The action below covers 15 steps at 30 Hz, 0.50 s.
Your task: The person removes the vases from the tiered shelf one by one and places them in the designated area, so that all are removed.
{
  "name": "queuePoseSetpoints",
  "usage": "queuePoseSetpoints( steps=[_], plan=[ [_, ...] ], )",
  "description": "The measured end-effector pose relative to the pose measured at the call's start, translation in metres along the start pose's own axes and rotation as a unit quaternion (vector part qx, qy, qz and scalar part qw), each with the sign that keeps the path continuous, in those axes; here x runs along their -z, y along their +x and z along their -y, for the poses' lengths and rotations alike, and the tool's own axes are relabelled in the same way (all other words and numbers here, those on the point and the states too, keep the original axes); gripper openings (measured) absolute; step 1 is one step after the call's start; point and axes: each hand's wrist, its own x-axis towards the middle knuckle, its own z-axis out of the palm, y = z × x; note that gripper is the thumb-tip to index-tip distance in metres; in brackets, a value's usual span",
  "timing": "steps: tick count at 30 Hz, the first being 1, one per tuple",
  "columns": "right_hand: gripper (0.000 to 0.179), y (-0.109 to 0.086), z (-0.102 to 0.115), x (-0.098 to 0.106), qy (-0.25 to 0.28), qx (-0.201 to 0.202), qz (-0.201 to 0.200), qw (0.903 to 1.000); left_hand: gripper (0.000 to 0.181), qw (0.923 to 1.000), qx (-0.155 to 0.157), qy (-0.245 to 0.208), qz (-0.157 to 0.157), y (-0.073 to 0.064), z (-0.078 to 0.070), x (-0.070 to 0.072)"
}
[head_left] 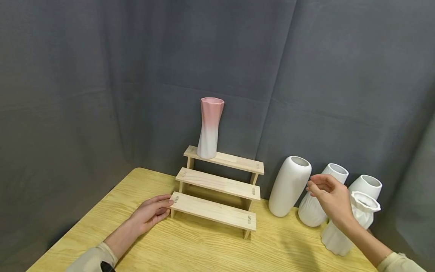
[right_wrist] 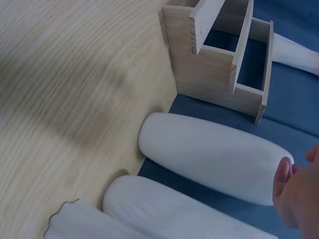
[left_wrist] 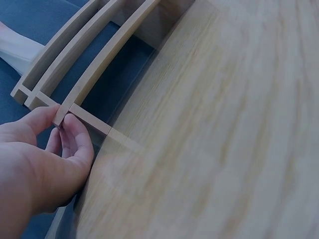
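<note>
A three-step wooden display stand rises against the back of the table. My left hand pinches the left end of its lowest step, thumb on top and fingers underneath in the left wrist view. On the top step, toward the left, stands a tall twisted vase, pink fading to white. My right hand is raised among the white vases, its fingers loosely curved around nothing. Its fingertips are close to the upper part of a smooth white vase, which also shows in the right wrist view.
Behind my right hand is a textured white vase. Farther right stand another white vase and a ruffle-rimmed vase, which my right forearm partly covers. A grey curtain hangs behind the yellow wood-grain table.
</note>
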Motion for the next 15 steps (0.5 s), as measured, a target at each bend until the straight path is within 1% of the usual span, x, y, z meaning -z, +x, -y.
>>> queuePoseSetpoints(
  steps=[3, 7, 12, 15],
  plan=[
    [0.024, 0.005, 0.003, -0.009, 0.000, 0.004, 0.022, 0.9998, 0.057, 1.0000, 0.002, 0.000, 0.000, 0.001, 0.000, -0.001],
    [0.024, 0.009, 0.006, -0.024, -0.008, 0.017, 0.039, 0.9991, 0.058, 1.0000, 0.004, 0.000, -0.001, 0.000, -0.001, 0.000],
    [0.022, 0.016, 0.013, -0.044, -0.016, 0.053, 0.047, 0.9974, 0.059, 1.0000, 0.003, 0.004, -0.002, 0.000, -0.002, -0.001],
    [0.021, 0.021, 0.019, -0.058, -0.013, 0.069, 0.059, 0.9957, 0.058, 1.0000, 0.002, 0.002, -0.005, 0.000, -0.001, -0.002]
  ],
)
